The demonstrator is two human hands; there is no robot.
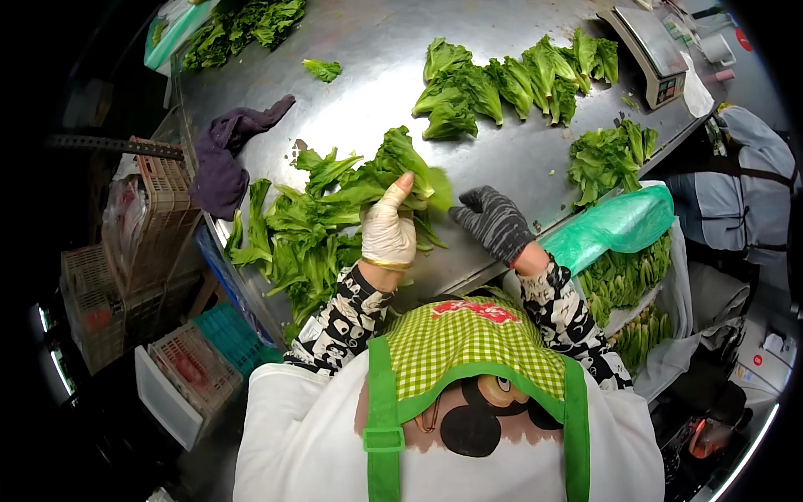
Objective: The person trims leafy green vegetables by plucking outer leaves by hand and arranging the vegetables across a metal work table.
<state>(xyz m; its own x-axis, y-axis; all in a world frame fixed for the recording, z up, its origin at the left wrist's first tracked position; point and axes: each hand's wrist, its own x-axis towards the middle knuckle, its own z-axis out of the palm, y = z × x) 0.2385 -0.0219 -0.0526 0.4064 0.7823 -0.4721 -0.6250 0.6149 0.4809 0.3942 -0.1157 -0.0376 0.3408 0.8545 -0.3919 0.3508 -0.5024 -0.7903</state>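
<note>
A leafy green lettuce bunch (398,159) is at the centre of the frame, over the grey metal surface (368,100). Squeezed too hard, its tender leaves could bruise or tear; gripped too loosely, it could slip onto the tangled green leaf pile (305,230) just beside it at centre left. The blurred pale green leaf (441,192) on its right side could rip unevenly if tugged askew.

The left hand (389,227), in an off-white glove, is closed around the lettuce bunch, its thumb up against the leaves. The right hand (497,224), in a dark grey streaked knit glove, is apart from the left, its fingers bent and pointing towards the blurred leaf; whether it pinches anything, or how far it is open, I cannot tell.
</note>
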